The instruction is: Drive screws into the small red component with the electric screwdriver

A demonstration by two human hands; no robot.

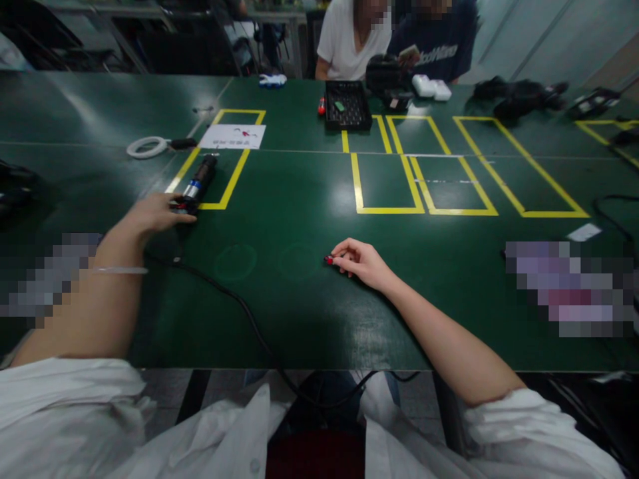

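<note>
My left hand (158, 211) reaches to the left yellow outline, with fingers and thumb closed round the near end of a dark cylindrical tool (201, 178) with a blue and silver band. Some red and black shows between those fingers, too small to make out. Over the middle of the table, my right hand (360, 261) pinches a small red and black piece (328, 260) between thumb and fingertips. What kind of piece it is does not show clearly. Just beyond the tool, a white paper (233, 136) bears small red and dark bits.
Yellow tape outlines (389, 210) mark the green table (299, 319). A black cable (239, 299) runs over its front edge. Farther off are a white coiled cord (147, 147), a black tray (348, 124) and white boxes (432, 88). Two people (352, 40) are across the table.
</note>
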